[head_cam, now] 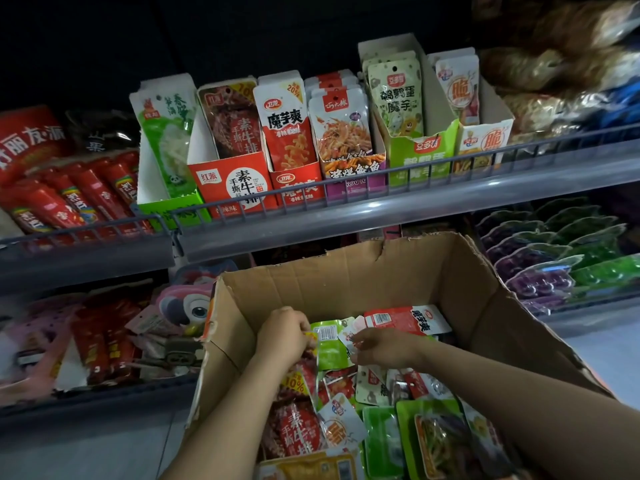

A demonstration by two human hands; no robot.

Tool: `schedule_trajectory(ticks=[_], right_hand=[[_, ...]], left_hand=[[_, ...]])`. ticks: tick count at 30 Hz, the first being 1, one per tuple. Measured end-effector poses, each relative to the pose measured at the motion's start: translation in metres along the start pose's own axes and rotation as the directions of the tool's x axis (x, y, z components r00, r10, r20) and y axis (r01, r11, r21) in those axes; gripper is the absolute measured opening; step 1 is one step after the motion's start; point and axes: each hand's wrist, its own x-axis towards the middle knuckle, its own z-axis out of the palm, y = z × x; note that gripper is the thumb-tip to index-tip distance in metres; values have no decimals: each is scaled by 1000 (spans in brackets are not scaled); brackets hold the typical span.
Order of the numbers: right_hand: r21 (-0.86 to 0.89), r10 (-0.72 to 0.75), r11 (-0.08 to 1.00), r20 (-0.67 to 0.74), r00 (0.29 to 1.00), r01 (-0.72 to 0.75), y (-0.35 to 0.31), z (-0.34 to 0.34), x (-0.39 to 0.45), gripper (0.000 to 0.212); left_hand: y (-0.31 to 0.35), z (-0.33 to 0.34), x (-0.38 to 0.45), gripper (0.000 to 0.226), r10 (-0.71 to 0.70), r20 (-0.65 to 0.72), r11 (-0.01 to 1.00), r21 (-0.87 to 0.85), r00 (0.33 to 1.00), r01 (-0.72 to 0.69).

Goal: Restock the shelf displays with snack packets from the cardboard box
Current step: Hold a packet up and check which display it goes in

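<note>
An open cardboard box (363, 282) stands below the shelf, filled with several mixed snack packets. Both my hands are inside it. My left hand (284, 332) grips the top of a dark red packet (304, 372) with a yellow corner. My right hand (381, 346) pinches a small white and red packet (349, 336) beside a green packet (329, 344). A red and white packet (405, 320) lies at the far side of the box. On the shelf above, a row of display boxes (230, 183) holds upright packets.
A wire rail (346, 183) runs along the shelf's front edge. Red sausage sticks (69, 202) lie on the shelf at left. Purple and green packets (554, 258) fill the right lower shelf. Pink toy packs (187, 306) and red packets crowd the left lower shelf.
</note>
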Motion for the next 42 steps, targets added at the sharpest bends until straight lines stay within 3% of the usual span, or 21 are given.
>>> schedule_trajectory(ticks=[5,9,13,16,19,23,29,32,35,38,42], right_hand=[[166,-79,982,-52,996,87,-18,-8,-11,46],[62,-185,978,-172,967,198,-28,-15,-21,28],[67,-232,962,-317,919,266,-39,-26,-29,4],[-30,-288,953,-394,873,301,-51,-34,-40,14],[33,-298,934,-477,827,356,-60,-43,-52,21],[60,-351,886,-561,750,460,-71,-61,-64,11],[138,-338,823,-660,671,551,-81,-86,-80,13],[165,-327,792,-698,637,588,-84,-97,-83,9],[169,-317,774,-731,604,611,-87,-106,-88,11],[174,-311,752,-757,575,635,-91,-111,-92,8],[208,-309,724,-755,579,658,-98,-111,-95,12]], left_hand=[[24,-36,-9,11,100,-97,995,-15,990,-102],[34,-69,-20,15,110,-145,979,-153,983,-132],[40,-99,-34,11,58,-274,949,-285,960,-138],[49,-116,-34,16,2,-313,913,-387,950,-129],[65,-135,-33,12,-20,-294,888,-445,956,-118],[89,-162,-29,11,-17,-347,869,-470,938,-158],[112,-189,-23,21,-50,-346,826,-542,937,-155],[122,-195,-23,19,-96,-246,751,-653,964,-92],[133,-198,-22,21,-152,-63,526,-850,986,27],[141,-200,-19,22,-128,64,327,-940,990,103],[143,-207,-14,21,-110,76,246,-964,991,101]])
